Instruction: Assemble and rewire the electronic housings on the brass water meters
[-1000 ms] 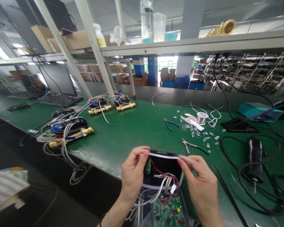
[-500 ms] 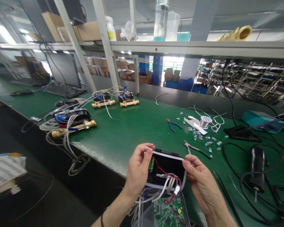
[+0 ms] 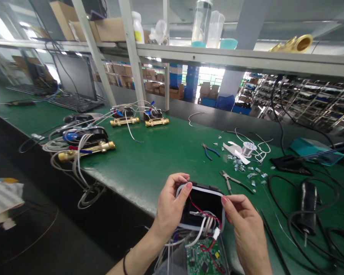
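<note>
Head view: left hand [image 3: 170,208], its fingers [image 3: 186,186] curled closed on the upper-left rim of a black plastic rectangular housing [image 3: 200,202]; right hand [image 3: 245,233], its fingers [image 3: 225,200] pinching the right edge; white rubber seal [image 3: 200,188] round the rim, more of it showing than in the earlier frame as the housing tilts up; housing held at 6 o'clock, over green-topped bench [image 3: 160,152]; green circuit board [image 3: 203,259] below, wired to it; blue-handled pliers [image 3: 209,151] at 12 o'clock; silver solder spool [image 3: 249,149] at 1 o'clock; brass pipe-bodied meters [image 3: 86,149] at 10 o'clock.
</note>
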### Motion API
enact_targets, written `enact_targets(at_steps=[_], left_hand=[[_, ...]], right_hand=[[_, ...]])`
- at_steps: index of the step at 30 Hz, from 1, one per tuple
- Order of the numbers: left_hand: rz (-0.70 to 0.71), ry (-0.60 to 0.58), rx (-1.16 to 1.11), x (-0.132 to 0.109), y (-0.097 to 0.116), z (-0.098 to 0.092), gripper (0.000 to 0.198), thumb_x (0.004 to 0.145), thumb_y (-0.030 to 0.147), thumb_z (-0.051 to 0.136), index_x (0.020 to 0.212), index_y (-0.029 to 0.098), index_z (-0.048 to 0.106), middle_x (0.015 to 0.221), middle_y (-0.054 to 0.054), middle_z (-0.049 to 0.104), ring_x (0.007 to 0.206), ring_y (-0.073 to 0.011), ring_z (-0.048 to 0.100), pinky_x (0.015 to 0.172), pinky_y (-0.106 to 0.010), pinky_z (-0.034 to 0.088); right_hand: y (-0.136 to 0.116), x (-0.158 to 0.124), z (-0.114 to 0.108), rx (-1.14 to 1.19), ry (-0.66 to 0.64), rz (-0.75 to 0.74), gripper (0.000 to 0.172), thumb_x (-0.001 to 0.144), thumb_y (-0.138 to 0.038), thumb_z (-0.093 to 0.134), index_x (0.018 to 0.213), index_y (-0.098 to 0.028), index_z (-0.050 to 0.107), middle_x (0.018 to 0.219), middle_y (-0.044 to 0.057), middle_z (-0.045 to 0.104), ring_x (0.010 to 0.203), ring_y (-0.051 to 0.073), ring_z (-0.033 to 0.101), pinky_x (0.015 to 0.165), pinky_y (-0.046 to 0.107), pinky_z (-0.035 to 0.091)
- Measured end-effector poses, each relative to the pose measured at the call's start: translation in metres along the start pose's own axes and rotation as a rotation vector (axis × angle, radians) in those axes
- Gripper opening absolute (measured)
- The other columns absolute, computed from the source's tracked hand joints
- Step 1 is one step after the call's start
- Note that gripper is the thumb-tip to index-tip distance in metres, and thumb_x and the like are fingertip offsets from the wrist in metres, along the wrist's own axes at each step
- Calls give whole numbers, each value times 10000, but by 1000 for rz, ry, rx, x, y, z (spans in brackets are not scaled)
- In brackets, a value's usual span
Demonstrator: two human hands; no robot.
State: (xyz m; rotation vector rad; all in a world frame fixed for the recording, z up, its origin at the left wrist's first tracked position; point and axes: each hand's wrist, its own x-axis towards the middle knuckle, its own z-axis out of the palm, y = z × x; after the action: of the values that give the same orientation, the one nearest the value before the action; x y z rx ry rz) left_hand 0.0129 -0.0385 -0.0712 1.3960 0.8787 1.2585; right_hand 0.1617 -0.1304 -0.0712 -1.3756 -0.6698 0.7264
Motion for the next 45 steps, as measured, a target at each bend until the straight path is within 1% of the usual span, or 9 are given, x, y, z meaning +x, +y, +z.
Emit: enact_targets(at_steps=[12, 15, 17, 21, 25, 29, 33, 37, 45], left_hand=[[20, -22, 14, -1, -3, -2, 223, 885, 375, 563, 1028, 208, 522, 1191, -70, 574, 1109, -168, 566, 949, -305, 458], [189, 20, 192, -28, -8, -19, 348, 881, 246, 560, 1211, 235, 451, 1334, -82, 472, 1188, -184, 522, 1010, -348, 435], [447, 30, 343, -55, -15, -35, 390, 805, 116, 597, 1165, 218, 490, 1273, -75, 501, 1210, -206, 496, 1031, -362, 423], [791, -255, 550, -105, -35, -58, 401, 780, -62, 431, 1030, 209, 588, 1054, -26, 672, 1110, -174, 578, 1050, -372, 417], [797, -462, 716, -118, -40, -61, 488, 903, -7, 326, 1219, 265, 578, 1071, -9, 723, 1112, -145, 614, 1141, -381, 287], [786, -510, 602, -101, -19, -58, 456, 939, 131, 439, 1349, 328, 476, 1068, -4, 726, 1032, -171, 666, 1111, -389, 343], [610, -504, 489, -73, 13, -60, 354, 845, 209, 621, 1169, 350, 626, 1041, 29, 734, 938, -170, 695, 928, -258, 504], [100, -180, 374, -43, 36, -55, 186, 800, 382, 678, 964, 293, 675, 907, 49, 736, 806, -137, 682, 744, -181, 524], [-465, -48, -189, 0, 47, -30, 272, 686, 324, 794, 834, 136, 664, 764, 9, 706, 684, -102, 614, 642, -174, 519]], right_hand=[[12, 7, 0, 11, 21, -14, 394, 726, -545, 732, 786, -192, 567, 674, -27, 543, 618, 115, 472, 568, 219, 384], [13, 6, -2, -10, 3, -3, 400, 738, -552, 720, 787, -191, 557, 671, -32, 530, 604, 105, 451, 548, 212, 361], [11, 6, -4, -27, -17, 9, 401, 745, -550, 715, 759, -186, 547, 632, -47, 493, 565, 92, 410, 520, 208, 329], [7, 5, -6, -42, -36, 12, 408, 745, -545, 713, 722, -182, 528, 596, -67, 436, 531, 80, 348, 491, 208, 285], [4, 5, -5, -30, -41, -3, 407, 743, -544, 710, 716, -182, 527, 601, -65, 443, 538, 83, 350, 496, 210, 283], [4, 7, -6, -5, -65, -4, 411, 743, -557, 700, 716, -183, 531, 607, -62, 456, 532, 83, 365, 492, 214, 278], [5, 10, -9, 2, -100, -11, 411, 745, -554, 700, 705, -178, 540, 591, -64, 458, 524, 79, 360, 489, 212, 272], [10, 8, -14, 3, -130, -13, 402, 789, -565, 648, 741, -179, 545, 587, -67, 455, 523, 81, 360, 492, 213, 278], [19, -10, -15, -26, -165, -31, 338, 817, -505, 636, 787, -179, 549, 640, -53, 498, 554, 87, 412, 517, 212, 323]])
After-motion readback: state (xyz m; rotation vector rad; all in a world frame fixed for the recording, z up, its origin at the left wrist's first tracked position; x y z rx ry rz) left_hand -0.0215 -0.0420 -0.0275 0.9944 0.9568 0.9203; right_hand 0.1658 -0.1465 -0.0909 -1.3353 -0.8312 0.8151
